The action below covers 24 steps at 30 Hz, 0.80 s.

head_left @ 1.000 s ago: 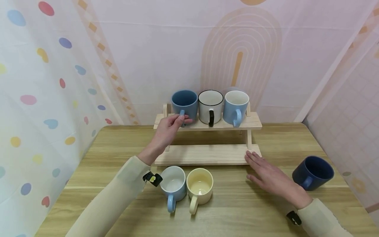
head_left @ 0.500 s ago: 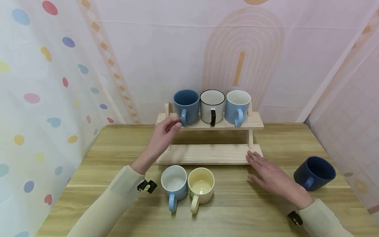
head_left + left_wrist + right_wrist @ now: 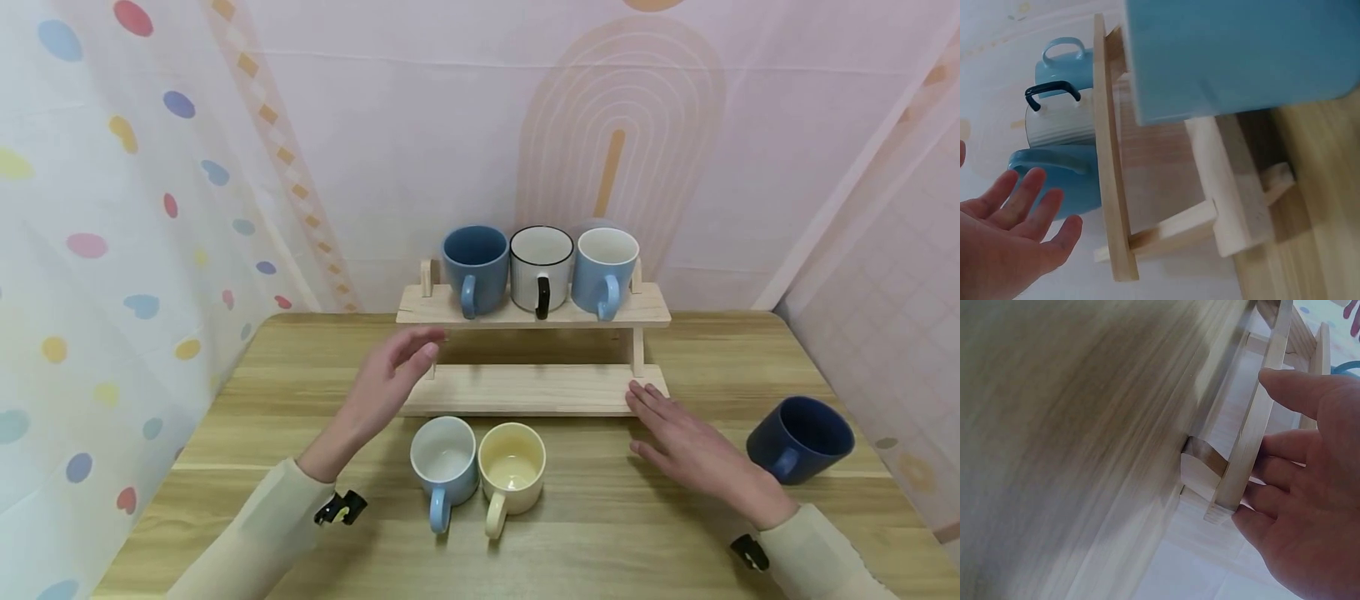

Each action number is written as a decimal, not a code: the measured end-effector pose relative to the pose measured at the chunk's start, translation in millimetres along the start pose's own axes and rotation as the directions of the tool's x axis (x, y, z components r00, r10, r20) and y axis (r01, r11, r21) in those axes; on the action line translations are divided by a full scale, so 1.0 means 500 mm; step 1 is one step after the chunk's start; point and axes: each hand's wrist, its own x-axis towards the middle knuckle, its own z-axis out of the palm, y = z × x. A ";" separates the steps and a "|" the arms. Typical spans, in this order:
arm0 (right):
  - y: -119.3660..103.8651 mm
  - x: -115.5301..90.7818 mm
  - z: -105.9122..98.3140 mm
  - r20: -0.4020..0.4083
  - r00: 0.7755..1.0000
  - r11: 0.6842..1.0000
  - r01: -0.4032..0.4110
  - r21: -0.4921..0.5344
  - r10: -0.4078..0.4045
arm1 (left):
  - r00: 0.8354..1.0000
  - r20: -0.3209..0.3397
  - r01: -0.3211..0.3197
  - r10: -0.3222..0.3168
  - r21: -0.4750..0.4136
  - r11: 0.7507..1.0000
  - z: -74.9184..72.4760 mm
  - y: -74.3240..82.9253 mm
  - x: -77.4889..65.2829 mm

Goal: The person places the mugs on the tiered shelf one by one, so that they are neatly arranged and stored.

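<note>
My left hand [image 3: 378, 383] is held in the air in front of the left end of the wooden two-tier rack [image 3: 525, 392], holding nothing, its fingers relaxed. On the rack's upper shelf stand a dark blue-grey mug [image 3: 486, 283], a white mug [image 3: 528, 283] with black rim and handle, and a light blue mug [image 3: 592, 279], handles facing me. With straight fingers, my right hand [image 3: 693, 450] rests at the right end of the lower shelf. Before the rack, a light blue mug with a white inside [image 3: 457, 487] and a yellow mug [image 3: 525, 492] stand side by side on the table.
A navy mug [image 3: 768, 437] stands on the wooden table [image 3: 600, 550] at the right, beside my right wrist. A patterned curtain [image 3: 420, 125] hangs behind and to the left of the table. The lower shelf's bare wood shows between my hands.
My left hand has let go of the dark blue-grey mug's handle and drawn back, down and to the left. The mug stays on the upper shelf. My right hand keeps its place.
</note>
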 end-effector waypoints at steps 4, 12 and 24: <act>0.002 -0.002 -0.003 0.000 1.000 1.000 -0.004 -0.001 0.004 | 1.000 0.011 -0.012 0.012 0.063 0.998 -0.004 -0.008 -0.023; 0.003 -0.001 -0.003 -0.030 0.999 1.000 0.028 -0.013 -0.028 | 0.996 0.025 -0.089 0.086 0.223 0.971 -0.014 -0.031 -0.077; 0.002 -0.001 -0.003 -0.026 0.999 0.999 0.028 -0.019 -0.029 | 0.993 0.079 -0.113 0.092 0.329 0.938 -0.037 -0.056 -0.154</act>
